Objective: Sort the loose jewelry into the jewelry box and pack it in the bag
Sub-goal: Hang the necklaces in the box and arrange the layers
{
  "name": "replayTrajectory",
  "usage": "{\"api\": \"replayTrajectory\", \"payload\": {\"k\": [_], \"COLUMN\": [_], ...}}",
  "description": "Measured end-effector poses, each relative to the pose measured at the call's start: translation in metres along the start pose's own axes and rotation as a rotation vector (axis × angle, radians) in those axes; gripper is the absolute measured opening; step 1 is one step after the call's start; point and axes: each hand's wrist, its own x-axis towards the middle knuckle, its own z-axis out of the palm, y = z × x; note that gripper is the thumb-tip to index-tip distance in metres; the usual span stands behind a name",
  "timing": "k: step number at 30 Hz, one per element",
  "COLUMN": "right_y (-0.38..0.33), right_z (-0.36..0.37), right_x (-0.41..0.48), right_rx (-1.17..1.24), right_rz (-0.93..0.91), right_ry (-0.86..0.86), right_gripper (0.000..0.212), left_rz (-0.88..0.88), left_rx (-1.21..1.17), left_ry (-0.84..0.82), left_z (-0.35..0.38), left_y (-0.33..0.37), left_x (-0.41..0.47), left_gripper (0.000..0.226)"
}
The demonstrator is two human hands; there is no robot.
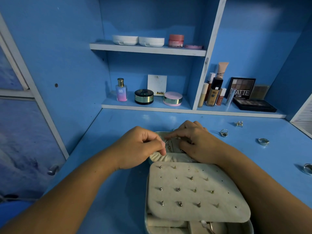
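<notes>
**Open jewelry box (146,217) on the blue bench (108,132), both hands working over its far half.** The left hand (143,147) has its fingers (163,150) curled, thumb and fingertip pinched on what we take to be a fine chain (167,143). The right hand (198,142) meets it from the other side with curled fingers. We cannot tell whether it actually grips the chain.

Near us, the earring panel (185,198) lies tilted over the box's lower compartments, with studs seated in its holes. Four loose pieces lie well apart on the bench to the right: a stone ring (224,132), a small cluster (239,123), a plain band (263,141) and a ring at the frame edge (308,168). No bag is in view.

We judge three hazards:
- The chain may knot or snag on the gathered pocket (157,157) if it is pulled taut between the two hands.
- The right forearm lies along the panel's corner, so a shift could tip the panel and unseat studs.
- The outlying rings, being round, may roll off the bench if knocked.
</notes>
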Motion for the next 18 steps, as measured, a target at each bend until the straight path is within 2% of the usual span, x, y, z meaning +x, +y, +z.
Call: {"api": "replayTrajectory", "payload": {"k": [3,8,14,18], "right_y": [-0.001,-0.001,-0.01,-0.013], "right_z": [-0.001,-0.002,-0.008,-0.004], "right_x": [0.0,-0.001,-0.004,-0.003], "right_rx": [0.004,0.103,0.186,0.2], "right_rz": [0.013,0.011,-0.019,-0.041], "right_ry": [-0.016,0.118,0.069,0.06], "right_gripper": [0.033,0.027,0.015,0.038], "left_rz": [-0.004,-0.016,0.045,0.082], "left_rx": [0.007,-0.005,-0.104,-0.121], "left_ry": [0.022,0.087,0.159,0.153], "left_z": [0.0,0.0,0.001,0.004], "left_y": [-0.002,-0.005,-0.006,-0.005], "left_x": [0.001,0.003,0.005,0.005], "left_gripper": [0.026,0.026,0.025,0.022]}}
